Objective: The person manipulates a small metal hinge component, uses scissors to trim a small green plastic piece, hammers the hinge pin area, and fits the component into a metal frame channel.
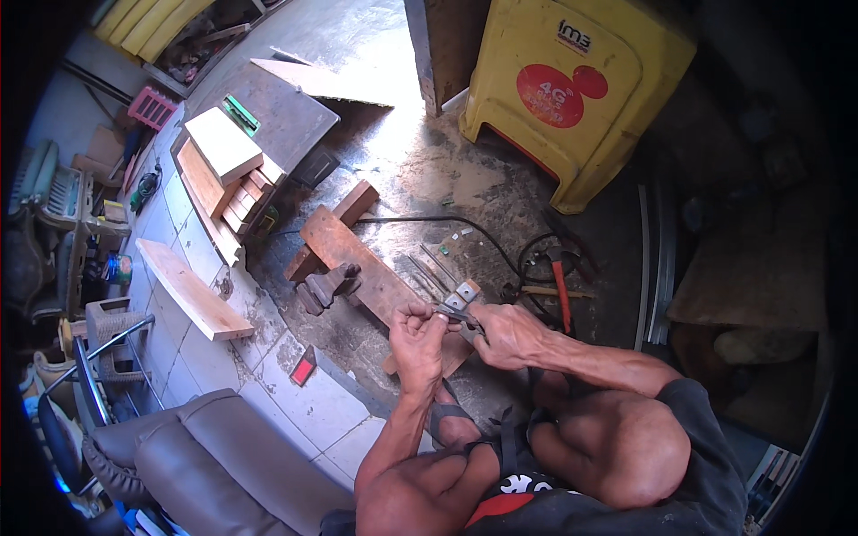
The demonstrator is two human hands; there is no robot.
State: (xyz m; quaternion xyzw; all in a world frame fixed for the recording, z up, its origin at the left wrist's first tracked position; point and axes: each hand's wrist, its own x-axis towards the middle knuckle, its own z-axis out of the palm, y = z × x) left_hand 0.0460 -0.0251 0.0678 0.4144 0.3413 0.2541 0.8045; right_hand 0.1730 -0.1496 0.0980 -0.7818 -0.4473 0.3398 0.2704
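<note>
My left hand [416, 347] is closed in a pinch in front of my knees, fingertips together on something too small to make out. Meeting it from the right, my right hand [511, 336] is wrapped round a dark metal tool that looks like pliers [463, 316], its tip at the left fingertips. Both hands are over the near end of a worn wooden bench plank [357, 255]. A dark metal vise [327, 287] is fixed on the plank's left side. Just beyond the hands lie thin metal rods [436, 264] and pale square metal pieces with holes [462, 295].
A yellow plastic stool [581, 98] stands at the far right. A red-handled tool [561, 290] and a black cable [447, 219] lie on the floor. Boards [223, 143] are stacked at left; another board [192, 290] lies on the tiles. A brown cushioned seat [241, 456] is at near left.
</note>
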